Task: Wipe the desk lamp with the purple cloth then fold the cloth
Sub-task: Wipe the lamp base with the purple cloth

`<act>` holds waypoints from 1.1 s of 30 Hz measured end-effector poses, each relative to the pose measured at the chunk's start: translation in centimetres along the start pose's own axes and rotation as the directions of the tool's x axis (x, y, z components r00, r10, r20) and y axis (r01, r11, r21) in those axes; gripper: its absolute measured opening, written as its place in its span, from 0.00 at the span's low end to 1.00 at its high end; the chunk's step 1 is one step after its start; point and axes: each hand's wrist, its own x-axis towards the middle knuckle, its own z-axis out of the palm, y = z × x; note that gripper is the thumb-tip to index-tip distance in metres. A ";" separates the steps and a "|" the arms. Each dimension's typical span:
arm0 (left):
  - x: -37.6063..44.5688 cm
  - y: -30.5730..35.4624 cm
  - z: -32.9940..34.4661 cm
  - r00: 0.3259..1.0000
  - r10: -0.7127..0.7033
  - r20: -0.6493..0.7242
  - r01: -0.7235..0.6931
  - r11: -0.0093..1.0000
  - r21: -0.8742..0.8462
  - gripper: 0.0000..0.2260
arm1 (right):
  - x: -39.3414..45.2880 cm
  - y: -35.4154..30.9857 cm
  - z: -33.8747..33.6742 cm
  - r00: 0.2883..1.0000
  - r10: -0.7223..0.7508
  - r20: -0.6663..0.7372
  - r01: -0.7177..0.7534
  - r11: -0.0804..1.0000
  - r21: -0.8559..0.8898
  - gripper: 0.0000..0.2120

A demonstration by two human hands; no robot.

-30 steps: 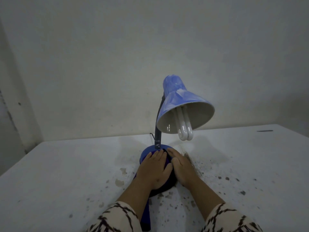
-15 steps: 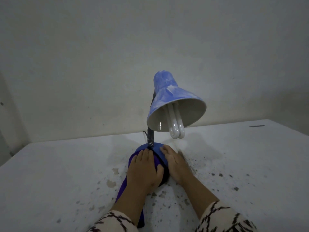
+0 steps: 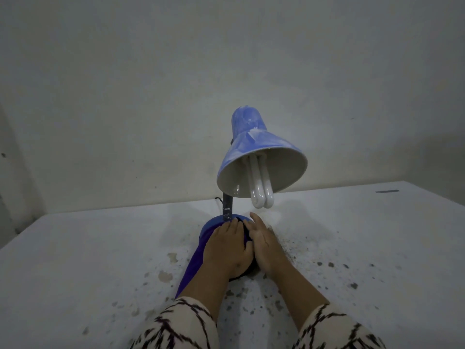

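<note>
Backdrop: bare pale plaster walls meet in a corner behind a white table (image 3: 75, 260), its top speckled with dark flecks and chipped patches, thickest toward the near edge and the right of the lamp.

Lamp: your blue desk lamp (image 3: 254, 152) stands near the middle of the table, toward the back edge. Its cone shade with white bulb tubes (image 3: 260, 187) tips toward you and the right; a black neck (image 3: 227, 206) rises from the round blue base (image 3: 214, 224).

Cloth: the purple cloth (image 3: 193, 263) is draped over the base under your left palm, and a long tail of it trails down toward the near edge, beside your left forearm.

Left hand: your left hand (image 3: 227, 250) lies flat on the cloth over the base, fingers straight and together, pressing rather than grasping, tips pointing at the foot of the neck.

Right hand: your right hand (image 3: 265, 244) rests against the right side of the base, fingers extended and relaxed, holding nothing; it seems to steady the lamp.

Key relation: the unwiped part of the base and the neck lie straight ahead of your left fingertips, away from you; the cloth's long axis runs from the base back toward you. Your left hand is the one on the cloth.

Stage: you look to be mid-wipe on the base; the dusty shade probably still needs wiping, and the folding is not yet begun.
</note>
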 end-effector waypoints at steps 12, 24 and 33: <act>-1.5 -1.0 0.3 0.973 -0.181 -0.142 0.170 0.982 -0.082 0.22 | 0.4 0.2 0.1 0.999 -0.047 0.021 0.049 0.995 -0.082 0.14; 1.6 -3.3 -1.7 0.971 -0.236 0.022 0.234 0.941 -0.243 0.09 | 0.9 0.9 0.1 1.000 0.020 0.015 -0.020 1.000 -0.002 0.19; -1.8 -2.4 -0.8 0.986 -0.147 0.084 0.157 0.981 -0.116 0.28 | 0.8 0.3 0.3 1.000 -0.018 -0.004 0.017 1.000 -0.018 0.16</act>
